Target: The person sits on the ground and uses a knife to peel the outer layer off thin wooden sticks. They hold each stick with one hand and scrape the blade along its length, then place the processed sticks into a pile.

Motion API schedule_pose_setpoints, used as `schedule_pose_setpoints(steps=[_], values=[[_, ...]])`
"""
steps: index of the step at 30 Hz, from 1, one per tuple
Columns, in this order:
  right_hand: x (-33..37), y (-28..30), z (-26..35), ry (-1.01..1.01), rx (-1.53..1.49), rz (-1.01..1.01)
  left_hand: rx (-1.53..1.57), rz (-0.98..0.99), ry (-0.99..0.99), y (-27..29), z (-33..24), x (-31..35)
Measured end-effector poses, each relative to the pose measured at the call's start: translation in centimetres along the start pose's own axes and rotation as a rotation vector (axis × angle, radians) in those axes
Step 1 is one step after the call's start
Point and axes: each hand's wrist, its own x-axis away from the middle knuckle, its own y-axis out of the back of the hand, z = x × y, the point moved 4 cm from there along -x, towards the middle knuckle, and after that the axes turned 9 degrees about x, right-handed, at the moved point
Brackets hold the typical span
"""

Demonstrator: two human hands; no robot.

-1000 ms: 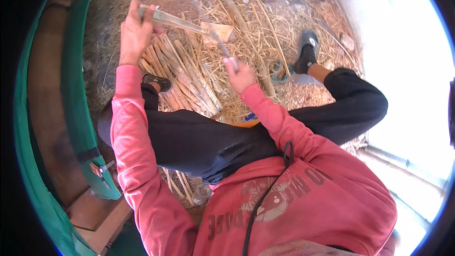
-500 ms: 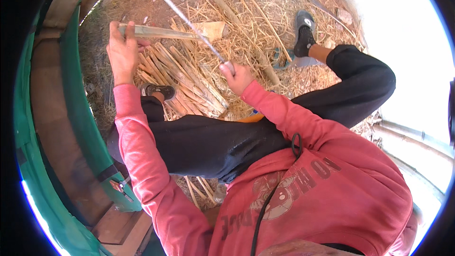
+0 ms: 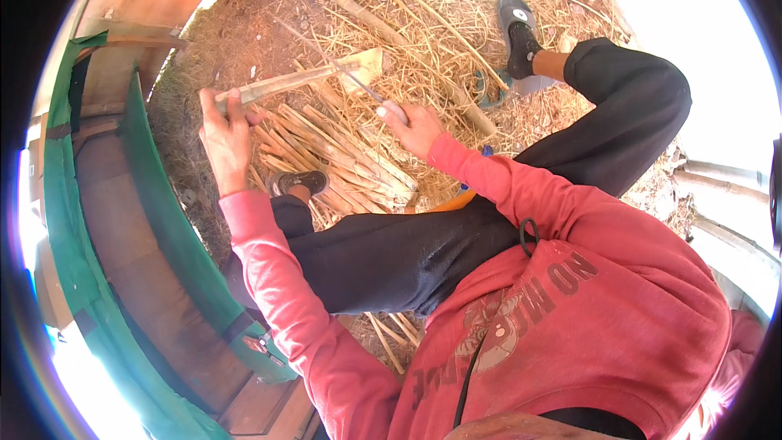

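My left hand grips one end of a split bamboo strip, with thumb and fingers closed round it. Its far end reaches a pale wooden block lying on the straw. In my right hand is the handle of a knife with a long thin blade, pointing away to the upper left. The blade crosses over the strip near the block; whether they touch I cannot tell. Below the strip, a pile of split bamboo sticks lies between my feet.
Straw covers the ground, with a long pole across it. My sandalled feet stand either side of the pile. To the left is a wooden structure edged with green cloth. A bright wall rises at right.
The knife blade, blurred before, now shows sharper and slants less steeply. My left hand has come a little nearer, tilting the strip. The whole view has shifted and turned slightly.
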Motion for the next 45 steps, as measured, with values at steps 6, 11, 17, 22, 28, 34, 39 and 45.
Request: schedule_pose_setpoints(steps=[6, 11, 17, 22, 28, 34, 39, 45], values=[[1.3, -0.8, 0.6, 0.119, 0.115, -0.140, 0.093, 0.044, 0.025, -2.2, -2.4, 0.0], [-0.7, -2.1, -4.9, -0.149, 0.233, 0.137, 0.100, 0.008, 0.027, -0.7, -0.5, -0.7], [-0.1, -0.1, 0.7, 0.053, -0.033, -0.082, 0.077, -0.023, 0.017, -1.9, -2.0, -0.7], [0.0, -3.4, -1.6, -0.101, -0.020, 0.053, 0.002, -0.075, 0.035, -2.4, -3.1, -1.2], [-1.2, -3.5, -5.5, -0.329, 0.025, 0.050, 0.036, -0.129, 0.133, -1.8, -2.7, -1.0], [-1.6, -1.8, -0.9, 0.084, -0.202, -0.226, 0.013, -0.081, 0.066, -2.3, -3.8, -1.4], [-2.4, -4.7, -6.1, -0.162, 0.010, -0.031, 0.042, 0.004, 0.025, -2.3, -3.6, -1.8], [-2.6, -3.6, -4.9, -0.165, 0.046, -0.072, 0.056, 0.051, 0.014, -1.7, -3.1, -1.9]])
